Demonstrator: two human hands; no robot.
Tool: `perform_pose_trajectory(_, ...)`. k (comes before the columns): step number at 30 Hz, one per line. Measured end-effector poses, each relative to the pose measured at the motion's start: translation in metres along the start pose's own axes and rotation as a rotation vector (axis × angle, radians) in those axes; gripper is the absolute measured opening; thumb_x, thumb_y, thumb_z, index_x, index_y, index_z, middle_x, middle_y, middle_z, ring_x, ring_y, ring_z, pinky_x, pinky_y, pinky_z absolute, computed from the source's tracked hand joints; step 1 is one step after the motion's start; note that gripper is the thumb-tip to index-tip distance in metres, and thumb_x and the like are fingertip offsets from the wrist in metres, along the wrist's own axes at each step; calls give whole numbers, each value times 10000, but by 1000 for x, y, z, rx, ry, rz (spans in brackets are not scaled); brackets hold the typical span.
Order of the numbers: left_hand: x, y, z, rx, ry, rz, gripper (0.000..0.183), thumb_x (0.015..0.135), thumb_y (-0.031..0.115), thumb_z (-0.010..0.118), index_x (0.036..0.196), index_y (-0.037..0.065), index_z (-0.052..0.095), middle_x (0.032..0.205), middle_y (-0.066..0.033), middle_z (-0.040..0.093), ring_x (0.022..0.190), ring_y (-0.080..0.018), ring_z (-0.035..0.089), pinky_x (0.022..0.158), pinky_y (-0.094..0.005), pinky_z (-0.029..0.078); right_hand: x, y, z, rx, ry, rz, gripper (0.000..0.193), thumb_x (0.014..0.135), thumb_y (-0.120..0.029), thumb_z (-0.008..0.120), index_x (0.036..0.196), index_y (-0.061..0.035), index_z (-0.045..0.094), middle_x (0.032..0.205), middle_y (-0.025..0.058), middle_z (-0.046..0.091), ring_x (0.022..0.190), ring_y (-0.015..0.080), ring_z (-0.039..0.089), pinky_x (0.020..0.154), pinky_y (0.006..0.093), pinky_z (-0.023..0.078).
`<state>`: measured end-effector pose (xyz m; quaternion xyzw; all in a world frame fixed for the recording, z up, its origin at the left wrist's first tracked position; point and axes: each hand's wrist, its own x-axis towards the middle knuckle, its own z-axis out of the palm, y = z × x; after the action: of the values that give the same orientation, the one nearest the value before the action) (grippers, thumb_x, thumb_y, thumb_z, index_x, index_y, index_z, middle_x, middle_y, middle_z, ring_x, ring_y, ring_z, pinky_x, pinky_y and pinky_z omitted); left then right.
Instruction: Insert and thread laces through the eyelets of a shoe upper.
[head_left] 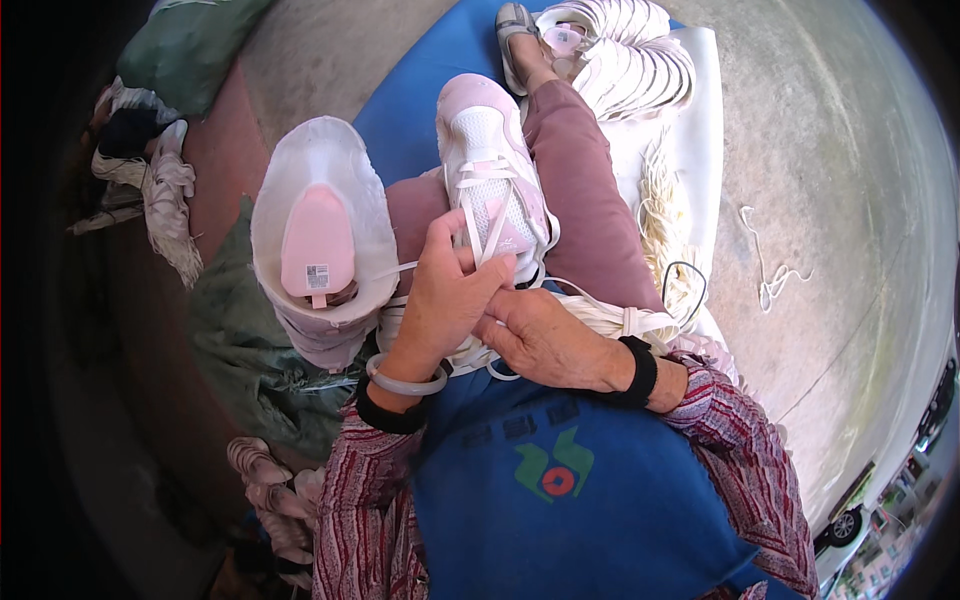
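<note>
A pink and white sneaker upper lies across my lap, toe pointing away, with flat white shoelace crossing its mesh tongue. My left hand is closed at the lacing, index finger and thumb around a strand of the lace. Just right of it, my right hand has its fingers curled in against the left hand. Whatever its fingertips hold is hidden. To the left stands another upper, with a whitish underside and a pink tongue piece bearing a small label. A thin white strand runs from beside it toward my left hand.
Stacked white uppers sit at the far right on a white sheet. A bundle of cream laces hangs beside my leg; a loose lace lies on the floor. Green sacks and more shoes are at the left.
</note>
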<state>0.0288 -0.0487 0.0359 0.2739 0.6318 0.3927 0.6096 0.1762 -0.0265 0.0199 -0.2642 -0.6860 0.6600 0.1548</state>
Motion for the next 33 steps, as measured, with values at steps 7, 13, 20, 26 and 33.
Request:
perform_pose_trajectory(7, 2, -7, -20, 226, 75, 18, 313, 1000, 196, 468, 1136, -74, 549, 896, -156, 694, 735, -189, 673, 668, -293, 544, -8, -16, -40, -210, -9, 2, 238, 970, -94, 509, 1184, -27, 587, 828, 101, 635, 775, 189, 614, 716, 306, 484)
perform_pose_trajectory(13, -12, -18, -45, -320, 4, -127, 274, 1022, 228, 447, 1034, -14, 576, 663, 7, 515, 560, -92, 517, 655, -265, 554, -10, -8, -77, 229, 173, 302, 260, 984, -77, 476, 1206, 5, 584, 751, -3, 595, 754, 73, 579, 710, 212, 473)
perform_pose_trajectory(20, -54, 0, -73, -674, -80, -180, 268, 1035, 260, 424, 948, 48, 563, 608, 76, 314, 469, -25, 291, 429, -197, 363, -12, 34, -122, 732, 315, 571, 158, 963, -95, 499, 1037, -3, 604, 602, -70, 384, 489, 54, 361, 502, 221, 366)
perform_pose_trajectory(26, -89, -22, -109, -742, -69, -5, 333, 1036, 320, 419, 849, 62, 519, 650, 43, 352, 470, -36, 304, 408, -204, 377, -12, 28, -123, 604, 272, 611, 161, 977, -147, 508, 1002, -46, 631, 603, -82, 376, 477, 42, 319, 462, 202, 329)
perform_pose_trajectory(33, -92, 2, -64, -237, -72, 115, 336, 1014, 217, 427, 815, -1, 588, 1195, -201, 565, 504, -56, 417, 490, -236, 482, -7, -20, -54, 83, -173, 178, 126, 951, -104, 531, 981, -30, 629, 662, 56, 532, 583, 183, 526, 537, 303, 431)
